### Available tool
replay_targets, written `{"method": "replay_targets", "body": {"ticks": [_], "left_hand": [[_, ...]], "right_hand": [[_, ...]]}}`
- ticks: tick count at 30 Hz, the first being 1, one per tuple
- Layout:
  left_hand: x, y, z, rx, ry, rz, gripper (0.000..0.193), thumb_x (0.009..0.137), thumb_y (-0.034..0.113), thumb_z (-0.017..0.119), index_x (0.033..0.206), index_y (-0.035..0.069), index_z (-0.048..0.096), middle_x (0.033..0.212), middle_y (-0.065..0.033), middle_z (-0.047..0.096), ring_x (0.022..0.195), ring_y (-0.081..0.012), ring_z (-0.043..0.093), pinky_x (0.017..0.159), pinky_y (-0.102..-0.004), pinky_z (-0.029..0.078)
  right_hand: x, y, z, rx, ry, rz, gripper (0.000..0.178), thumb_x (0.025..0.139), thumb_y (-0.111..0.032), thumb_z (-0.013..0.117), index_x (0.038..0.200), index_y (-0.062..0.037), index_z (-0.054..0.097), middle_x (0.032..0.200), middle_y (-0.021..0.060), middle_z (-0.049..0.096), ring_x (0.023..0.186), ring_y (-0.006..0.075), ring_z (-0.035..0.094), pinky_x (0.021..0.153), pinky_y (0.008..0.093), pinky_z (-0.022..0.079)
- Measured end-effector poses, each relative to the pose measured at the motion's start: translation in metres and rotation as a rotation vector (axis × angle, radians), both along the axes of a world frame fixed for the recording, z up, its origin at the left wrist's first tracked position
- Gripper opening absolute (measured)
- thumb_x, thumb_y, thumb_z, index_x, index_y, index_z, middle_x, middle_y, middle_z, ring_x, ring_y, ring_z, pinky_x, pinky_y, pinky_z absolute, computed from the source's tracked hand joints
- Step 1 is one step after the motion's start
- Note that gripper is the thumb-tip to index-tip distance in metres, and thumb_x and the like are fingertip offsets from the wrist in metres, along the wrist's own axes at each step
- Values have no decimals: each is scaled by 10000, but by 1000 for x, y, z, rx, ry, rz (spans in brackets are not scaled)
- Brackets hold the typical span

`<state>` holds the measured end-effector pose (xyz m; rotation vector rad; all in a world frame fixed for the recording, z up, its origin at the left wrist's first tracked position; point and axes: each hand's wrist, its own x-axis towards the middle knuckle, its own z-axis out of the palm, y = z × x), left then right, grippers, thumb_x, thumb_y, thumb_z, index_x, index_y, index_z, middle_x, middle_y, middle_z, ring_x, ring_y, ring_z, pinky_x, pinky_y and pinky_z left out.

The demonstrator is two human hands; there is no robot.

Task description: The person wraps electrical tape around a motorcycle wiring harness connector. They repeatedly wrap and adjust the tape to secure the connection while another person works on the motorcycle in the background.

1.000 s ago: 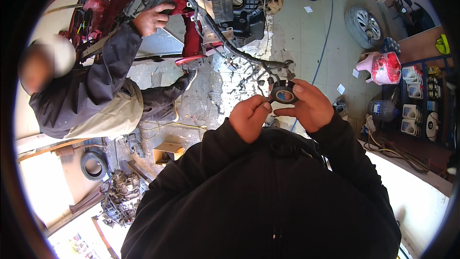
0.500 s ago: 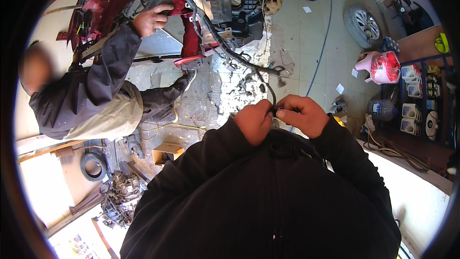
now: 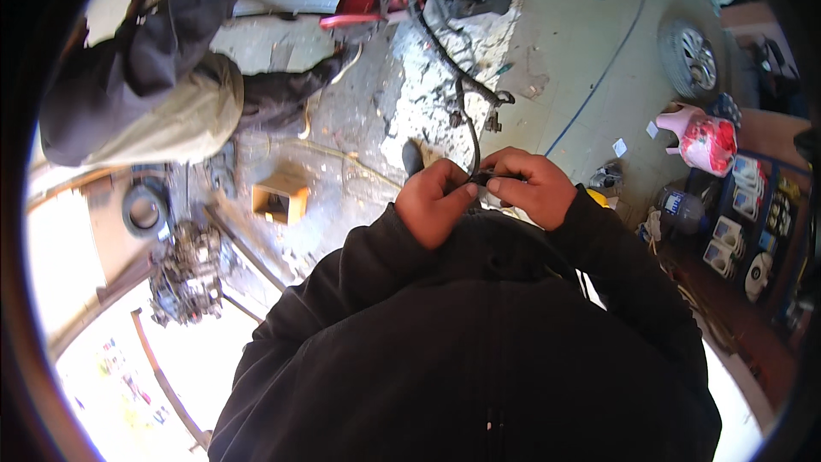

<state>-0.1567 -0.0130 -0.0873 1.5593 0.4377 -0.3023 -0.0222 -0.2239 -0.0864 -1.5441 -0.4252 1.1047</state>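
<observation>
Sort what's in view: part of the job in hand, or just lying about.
Apparently the job:
thin black cable pinched by left hand, right hand beside it
thick black harness it branches from

Apparently lying about:
round silver-spoked wheel
open brown cardboard box
black rubber tyre

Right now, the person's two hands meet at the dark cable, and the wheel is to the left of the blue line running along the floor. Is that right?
Not quite: the head view shows the wheel to the right of the blue line. The left hand and right hand do meet at the dark cable.
</observation>
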Motion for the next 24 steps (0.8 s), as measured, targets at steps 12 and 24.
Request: {"method": "replay_targets", "body": {"ticks": [12, 24], "left_hand": [[-70, -10, -2, -631, 216, 390, 320, 1204, 286, 552, 1104, 10, 679, 808, -46, 631, 619, -133, 544, 615, -310, 482], [-95, -3, -7, -914, 4, 540, 274, 1204, 315, 544, 1079, 95, 649, 792, 37, 514, 587, -81, 424, 565, -303, 435]], "right_hand": [[-34, 41, -28, -16, 177, 159, 242, 1105, -183, 715, 1236, 20, 720, 1255, 63, 645, 1006, 137, 684, 843, 302, 589], [-57, 87, -20, 142, -212, 150, 237, 1084, 78, 664, 1297, 8, 586, 1136, 95, 713, 1092, 139, 706, 887, 288, 588]]}}
